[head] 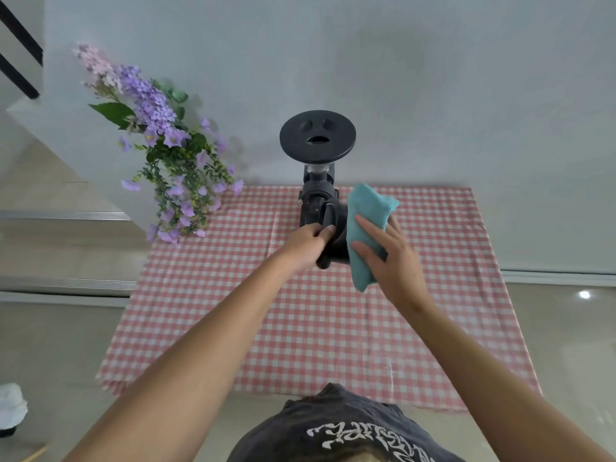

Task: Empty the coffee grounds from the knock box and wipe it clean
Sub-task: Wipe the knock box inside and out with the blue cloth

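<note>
the knock box [336,235] sits at centre frame, a dark cylinder held above the checked cloth [300,328], its long axis running roughly left to right between the hands. the left hand [308,243] grips its left end. the right hand [388,258] presses a teal rag [365,228] flat against its right end, so that hand is placed to wipe. whether grounds remain inside cannot be told. one box, one rag, one grinder [316,141] behind, one flower bunch [166,151] at upper left.
</note>
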`<action>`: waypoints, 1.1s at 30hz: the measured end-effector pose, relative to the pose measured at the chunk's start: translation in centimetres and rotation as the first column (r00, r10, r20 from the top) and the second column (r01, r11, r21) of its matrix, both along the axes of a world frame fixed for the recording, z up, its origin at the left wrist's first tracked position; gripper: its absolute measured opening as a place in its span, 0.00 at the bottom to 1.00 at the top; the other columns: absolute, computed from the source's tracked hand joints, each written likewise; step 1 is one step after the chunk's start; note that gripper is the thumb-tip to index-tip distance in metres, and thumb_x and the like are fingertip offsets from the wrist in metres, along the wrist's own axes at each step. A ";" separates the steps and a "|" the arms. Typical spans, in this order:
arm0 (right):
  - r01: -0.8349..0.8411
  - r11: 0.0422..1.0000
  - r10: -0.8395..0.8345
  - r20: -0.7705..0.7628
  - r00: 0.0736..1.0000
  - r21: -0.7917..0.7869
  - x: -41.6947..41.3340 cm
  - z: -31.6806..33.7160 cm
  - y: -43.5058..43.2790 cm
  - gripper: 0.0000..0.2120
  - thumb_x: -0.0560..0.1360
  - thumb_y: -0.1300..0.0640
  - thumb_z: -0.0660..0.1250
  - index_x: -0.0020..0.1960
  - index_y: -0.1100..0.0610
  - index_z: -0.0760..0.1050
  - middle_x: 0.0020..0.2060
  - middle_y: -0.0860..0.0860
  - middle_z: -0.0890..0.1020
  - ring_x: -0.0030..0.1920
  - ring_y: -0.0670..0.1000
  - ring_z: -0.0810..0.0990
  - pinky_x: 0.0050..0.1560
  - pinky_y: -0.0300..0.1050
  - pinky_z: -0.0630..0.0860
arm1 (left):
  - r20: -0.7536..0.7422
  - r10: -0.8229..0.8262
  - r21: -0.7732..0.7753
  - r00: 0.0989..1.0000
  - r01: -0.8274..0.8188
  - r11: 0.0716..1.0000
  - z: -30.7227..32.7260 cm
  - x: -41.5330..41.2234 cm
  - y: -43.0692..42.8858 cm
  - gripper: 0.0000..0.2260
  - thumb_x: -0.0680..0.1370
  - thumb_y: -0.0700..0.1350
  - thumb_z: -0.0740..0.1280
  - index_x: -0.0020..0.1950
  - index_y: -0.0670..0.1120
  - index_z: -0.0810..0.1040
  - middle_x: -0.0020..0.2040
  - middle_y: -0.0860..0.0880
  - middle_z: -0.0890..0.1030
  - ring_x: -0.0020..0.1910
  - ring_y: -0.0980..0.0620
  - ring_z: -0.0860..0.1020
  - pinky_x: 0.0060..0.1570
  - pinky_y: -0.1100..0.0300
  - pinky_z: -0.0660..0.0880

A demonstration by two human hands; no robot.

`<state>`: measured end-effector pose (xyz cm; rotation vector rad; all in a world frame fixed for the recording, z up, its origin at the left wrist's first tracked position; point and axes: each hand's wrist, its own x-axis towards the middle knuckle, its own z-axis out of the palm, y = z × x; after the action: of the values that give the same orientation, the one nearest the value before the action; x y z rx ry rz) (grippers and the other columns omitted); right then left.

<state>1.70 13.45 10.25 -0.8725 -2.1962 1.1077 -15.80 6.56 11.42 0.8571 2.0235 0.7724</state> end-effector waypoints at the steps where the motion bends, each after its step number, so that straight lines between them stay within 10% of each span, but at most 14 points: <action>1: 0.027 0.989 -0.032 -0.027 0.999 -0.145 -0.2 0.8 0.5 0.20 0.79 0.51 0.68 0.70 0.45 0.74 0.69 0.44 0.75 0.67 0.50 0.76 0.60 0.50 0.80 | -0.033 -0.027 0.020 0.999 0.028 0.999 0.1 -0.2 -0.2 0.15 0.87 0.54 0.57 0.58 0.47 0.79 0.52 0.47 0.82 0.52 0.46 0.80 0.51 0.52 0.74; 11: 0.018 0.684 0.086 0.105 0.991 -0.729 -0.6 4.3 6.4 0.19 0.79 0.43 0.64 0.50 0.59 0.83 0.40 0.54 0.86 0.36 0.51 0.84 0.40 0.46 0.81 | -0.073 -0.151 0.224 0.986 0.164 0.961 -0.2 1.8 -1.7 0.14 0.88 0.51 0.59 0.69 0.48 0.77 0.53 0.55 0.84 0.46 0.63 0.80 0.46 0.65 0.73; 17: 0.107 0.909 -0.048 0.154 0.987 -0.402 -2.3 4.4 4.0 0.17 0.80 0.41 0.62 0.54 0.50 0.84 0.47 0.53 0.86 0.45 0.53 0.84 0.47 0.48 0.82 | -0.150 0.021 0.111 0.988 -0.004 0.994 0.2 2.6 -0.2 0.13 0.88 0.52 0.58 0.52 0.46 0.75 0.41 0.53 0.76 0.38 0.58 0.74 0.35 0.62 0.66; 21: -0.002 1.000 0.005 0.148 0.989 -0.018 -1.7 2.1 1.0 0.22 0.81 0.44 0.62 0.72 0.48 0.72 0.68 0.50 0.77 0.66 0.52 0.76 0.62 0.51 0.77 | 0.104 0.168 -0.053 0.980 -0.163 0.985 0.4 1.6 0.4 0.16 0.85 0.54 0.61 0.47 0.44 0.79 0.42 0.46 0.81 0.39 0.47 0.79 0.41 0.55 0.73; 24: -0.160 0.921 0.090 0.205 0.975 0.355 -0.5 0.4 -0.2 0.23 0.80 0.47 0.64 0.74 0.52 0.71 0.68 0.52 0.77 0.75 0.55 0.65 0.74 0.58 0.65 | 0.263 0.268 -0.128 0.927 -0.242 0.962 0.4 1.4 0.5 0.16 0.84 0.52 0.63 0.60 0.42 0.81 0.55 0.40 0.86 0.54 0.40 0.85 0.42 0.54 0.78; 27: -0.235 0.742 0.094 0.249 0.964 0.628 0.3 -0.6 -0.5 0.25 0.80 0.47 0.65 0.74 0.54 0.71 0.61 0.52 0.81 0.71 0.60 0.70 0.75 0.63 0.60 | 0.296 0.292 -0.154 0.909 -0.257 0.954 0.9 1.5 0.5 0.14 0.84 0.46 0.61 0.61 0.41 0.81 0.48 0.42 0.85 0.42 0.47 0.84 0.36 0.60 0.78; 33: -0.100 0.904 0.042 0.146 0.988 0.416 2.4 0.2 0.0 0.29 0.78 0.49 0.67 0.77 0.52 0.64 0.73 0.54 0.72 0.73 0.59 0.68 0.65 0.56 0.75 | 0.296 0.239 -0.077 0.925 -0.227 0.971 1.9 1.7 0.9 0.14 0.86 0.56 0.61 0.54 0.47 0.80 0.52 0.45 0.85 0.48 0.47 0.84 0.56 0.52 0.82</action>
<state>4.11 13.44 10.44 -0.6917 -2.4648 0.5731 -14.12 7.47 13.33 0.4434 1.8746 0.9293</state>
